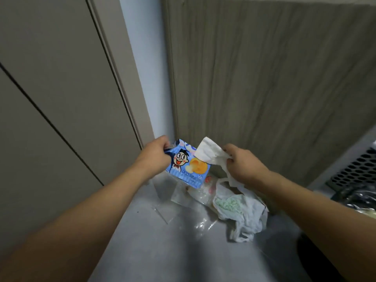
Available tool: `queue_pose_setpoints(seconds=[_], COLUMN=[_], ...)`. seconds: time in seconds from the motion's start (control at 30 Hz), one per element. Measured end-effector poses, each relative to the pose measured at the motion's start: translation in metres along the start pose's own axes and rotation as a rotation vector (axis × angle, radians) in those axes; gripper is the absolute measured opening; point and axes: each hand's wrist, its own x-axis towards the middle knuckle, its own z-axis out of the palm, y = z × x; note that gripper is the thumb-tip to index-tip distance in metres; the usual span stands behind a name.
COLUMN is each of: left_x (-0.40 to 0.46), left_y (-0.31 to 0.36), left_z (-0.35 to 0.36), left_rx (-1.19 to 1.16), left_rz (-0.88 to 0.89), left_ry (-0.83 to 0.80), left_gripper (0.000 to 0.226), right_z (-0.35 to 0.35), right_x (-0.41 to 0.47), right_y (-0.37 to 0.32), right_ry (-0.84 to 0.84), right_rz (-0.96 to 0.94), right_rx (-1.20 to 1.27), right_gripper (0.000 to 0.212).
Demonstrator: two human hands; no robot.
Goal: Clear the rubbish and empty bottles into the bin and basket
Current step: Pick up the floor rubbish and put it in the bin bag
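Observation:
My left hand (155, 151) grips the top corner of a blue snack wrapper (188, 166) printed with a cartoon face; the wrapper hangs in the air. Just to its right, my right hand (243, 161) pinches a crumpled white tissue (209, 152), also held up. Both hover above a heap of rubbish on the grey floor: a white plastic bag (242, 210) with something pale green inside, and clear plastic wrappers (175, 195). No bin or basket can be made out.
A wood-grain cabinet panel (264, 88) rises straight ahead, a grey door (50, 98) stands at the left. At the right edge are a perforated grille (358, 169) and a dark shiny bag (358, 197). Grey floor (162, 251) lies between my arms.

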Motion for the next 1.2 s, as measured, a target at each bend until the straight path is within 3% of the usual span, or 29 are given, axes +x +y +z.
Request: queue_pose_setpoints(seconds=[0.1, 0.2, 0.4, 0.8, 0.93, 1.2], left_x=[-0.002, -0.013, -0.049, -0.102, -0.105, -0.121], left_y=[0.048, 0.1, 0.207, 0.353, 0.359, 0.337], left_z=[0.007, 0.025, 0.073, 0.162, 0.209, 0.275], left_rx=[-0.046, -0.022, 0.097, 0.243, 0.355, 0.59], left_rz=[0.11, 0.227, 0.463, 0.664, 0.694, 0.83], left_ry=[-0.187, -0.363, -0.484, -0.512, -0.489, -0.427], left_gripper=[0.019, 0.017, 0.019, 0.018, 0.016, 0.017], right_z=[-0.048, -0.088, -0.145, -0.177, -0.167, -0.15], right_x=[-0.026, -0.057, -0.124, -0.195, -0.2, -0.193], right_y=[0.023, 0.059, 0.136, 0.249, 0.269, 0.277], right_ry=[-0.116, -0.227, -0.398, -0.272, -0.344, -0.44], right_rz=[0.046, 0.149, 0.248, 0.465, 0.47, 0.455], right_rx=[-0.171, -0.325, -0.409, -0.329, -0.292, -0.339], right_gripper=[0.021, 0.028, 0.028, 0.024, 0.004, 0.023])
